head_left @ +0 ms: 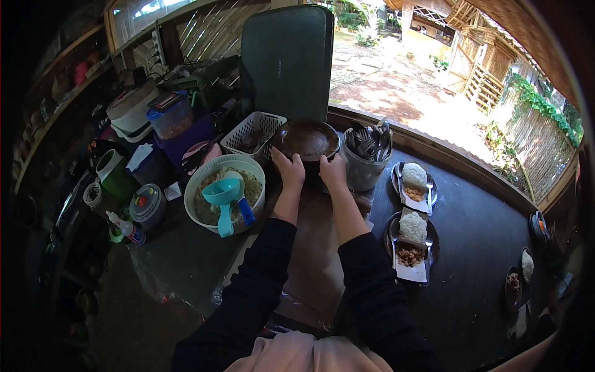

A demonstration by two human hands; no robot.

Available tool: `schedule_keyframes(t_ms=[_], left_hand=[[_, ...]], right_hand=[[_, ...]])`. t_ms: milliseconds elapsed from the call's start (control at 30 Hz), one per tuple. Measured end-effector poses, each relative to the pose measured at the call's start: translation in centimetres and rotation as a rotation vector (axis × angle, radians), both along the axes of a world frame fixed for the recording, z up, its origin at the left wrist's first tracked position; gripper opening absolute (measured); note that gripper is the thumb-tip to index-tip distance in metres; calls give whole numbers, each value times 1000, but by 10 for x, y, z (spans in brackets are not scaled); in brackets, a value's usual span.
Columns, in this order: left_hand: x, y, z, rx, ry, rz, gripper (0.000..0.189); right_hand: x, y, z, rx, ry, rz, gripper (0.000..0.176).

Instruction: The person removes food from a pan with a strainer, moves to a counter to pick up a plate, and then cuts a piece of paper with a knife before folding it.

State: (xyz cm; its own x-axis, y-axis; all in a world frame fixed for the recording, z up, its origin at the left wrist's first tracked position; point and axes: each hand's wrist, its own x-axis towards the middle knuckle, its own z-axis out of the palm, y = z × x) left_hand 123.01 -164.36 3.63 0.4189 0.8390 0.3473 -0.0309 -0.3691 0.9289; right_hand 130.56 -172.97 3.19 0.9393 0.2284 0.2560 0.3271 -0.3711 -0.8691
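Note:
A dark brown round plate (pixel 307 139) is gripped at its near rim by both hands, over the back of the table. My left hand (pixel 289 168) is closed on its left side, thumb on the edge. On the right side, my right hand (pixel 333 169) pinches the rim the same way. Close by on the right stands a pale bucket (pixel 361 170) full of forks and spoons (pixel 370 139). A white perforated basket (pixel 232 137) is just left of the plate. Nearer to me, a pale tub (pixel 193 208) of rice holds a turquoise scoop (pixel 222 193).
Two plates with moulded rice (pixel 413 228), brown topping and cutlery stand on the dark table (pixel 468 248). Smaller dishes (pixel 513 282) sit at the far right. A tall dark green case (pixel 285 68) stands behind. Containers and a lidded tub (pixel 147 201) crowd the left.

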Motion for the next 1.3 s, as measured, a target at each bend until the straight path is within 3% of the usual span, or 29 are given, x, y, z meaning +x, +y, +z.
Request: schedule_keyframes(t_ms=[100, 167, 233, 333, 433, 500, 700, 767, 900, 1033, 1100, 1233, 1300], left_hand=[[-3, -2, 6, 17, 6, 14, 75], [-6, -5, 13, 15, 36, 19, 75], [-3, 0, 7, 189, 18, 58, 75], [-5, -1, 6, 230, -11, 46, 74], [-14, -19, 18, 36, -58, 32, 73], [-19, -24, 21, 45, -70, 45, 71], [-38, -48, 44, 13, -442, -86, 71], [-51, -62, 63, -132, -573, -183, 71], [-62, -72, 72, 18, -548, -171, 71], [-89, -97, 80, -2, -543, -315, 73], [-115, -119, 96, -312, -521, -549, 74], [-137, -145, 98, -312, -621, -647, 74], [-158, -154, 103, -254, -488, -718, 73]], right_hand=[[-32, -17, 39, 150, 196, 91, 40], [-30, -18, 34, 172, 166, 97, 39], [-31, -17, 30, 191, 135, 112, 38], [-36, -15, 27, 387, 195, 125, 38], [-43, -16, 30, 487, 220, 175, 36], [-49, -18, 34, 577, 242, 178, 34], [-67, -32, 59, 707, 259, 268, 44], [-74, -39, 69, 723, 233, 255, 38], [-90, -61, 81, 826, 188, 176, 36], [-112, -103, 89, 834, 184, 67, 42], [-117, -129, 96, 814, 154, 92, 38], [-130, -184, 110, 725, 178, 65, 35], [-137, -210, 114, 733, 142, 81, 34]])
